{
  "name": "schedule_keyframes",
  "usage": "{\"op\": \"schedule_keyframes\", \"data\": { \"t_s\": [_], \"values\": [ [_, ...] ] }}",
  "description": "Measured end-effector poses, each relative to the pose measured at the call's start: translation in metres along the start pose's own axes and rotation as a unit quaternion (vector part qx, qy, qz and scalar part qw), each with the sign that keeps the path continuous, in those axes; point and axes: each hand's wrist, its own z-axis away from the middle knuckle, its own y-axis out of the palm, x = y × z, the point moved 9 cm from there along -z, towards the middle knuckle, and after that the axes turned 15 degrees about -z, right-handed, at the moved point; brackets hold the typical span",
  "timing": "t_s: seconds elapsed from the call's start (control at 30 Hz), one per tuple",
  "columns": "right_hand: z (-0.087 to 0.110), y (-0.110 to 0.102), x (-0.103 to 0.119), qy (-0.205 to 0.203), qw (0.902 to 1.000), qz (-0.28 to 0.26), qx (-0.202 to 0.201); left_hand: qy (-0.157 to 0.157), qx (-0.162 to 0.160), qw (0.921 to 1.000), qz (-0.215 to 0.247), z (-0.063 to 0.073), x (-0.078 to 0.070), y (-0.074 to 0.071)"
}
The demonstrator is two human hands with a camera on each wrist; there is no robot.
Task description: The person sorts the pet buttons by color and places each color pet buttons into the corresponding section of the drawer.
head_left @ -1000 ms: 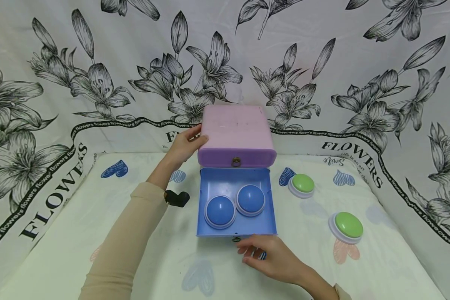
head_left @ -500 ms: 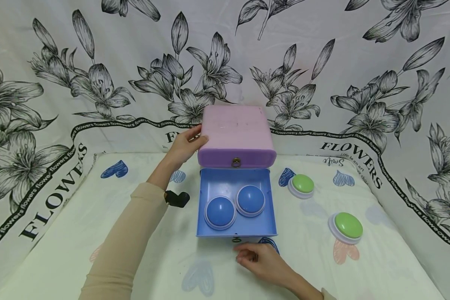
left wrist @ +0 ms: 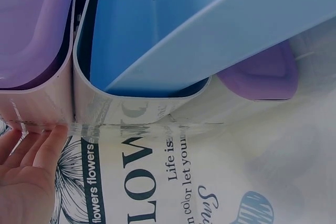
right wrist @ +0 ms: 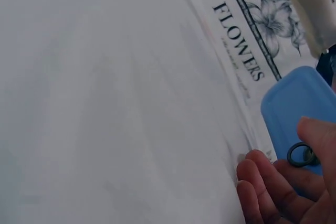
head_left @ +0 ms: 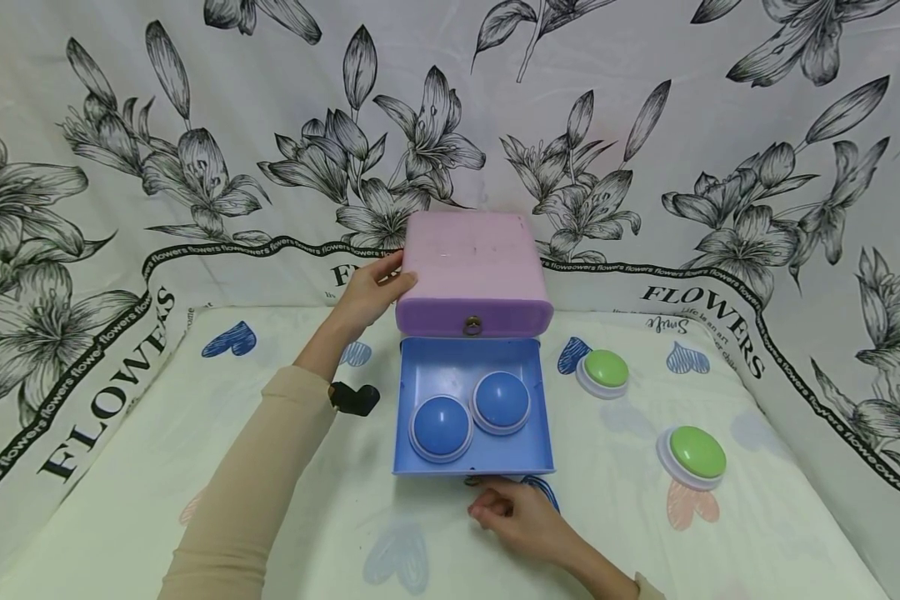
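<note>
A small drawer unit with a pink top and a purple upper drawer stands mid-view, its blue drawer pulled out below. Inside the blue drawer lie two push lights or buttons: a blue-domed one and another blue-domed one, both white-rimmed. My left hand rests against the unit's left side, fingers fairly straight on the pink shell. At the blue drawer's front, my right hand has its thumb and fingers around the small ring pull, loosely bent, with a gap visible about the ring.
On the right, a green-domed button and a second green-domed button sit on the white heart-print cloth. Another purple drawer front shows below the blue drawer. A flower-print cloth hangs behind.
My right hand drew slightly back from the blue drawer's ring pull, then came up to it again. The left hand, the drawer and the buttons stay in place.
</note>
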Motion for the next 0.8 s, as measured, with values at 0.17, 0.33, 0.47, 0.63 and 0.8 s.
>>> {"op": "schedule_keyframes", "data": {
  "t_s": [0.17,0.33,0.47,0.63,0.8],
  "values": [
    [-0.002,-0.001,-0.004,0.02,0.999,-0.039,-0.013,-0.001,0.0,1.0,0.002,0.0,0.0,0.0],
    [-0.003,0.002,0.005,0.029,0.9978,-0.052,-0.029,-0.002,0.001,1.0,0.003,0.0,0.0,0.0],
    [-0.004,0.005,0.02,0.033,0.9965,-0.07,-0.033,-0.001,0.001,1.0,0.005,0.0,0.0,0.0],
    [-0.006,0.005,0.006,0.055,0.9921,-0.102,-0.048,0.001,0.001,1.0,0.006,0.0,0.001,0.001],
    [-0.008,0.003,-0.01,0.062,0.9896,-0.113,-0.065,0.001,0.001,1.0,0.008,-0.001,0.001,0.0]
  ]
}}
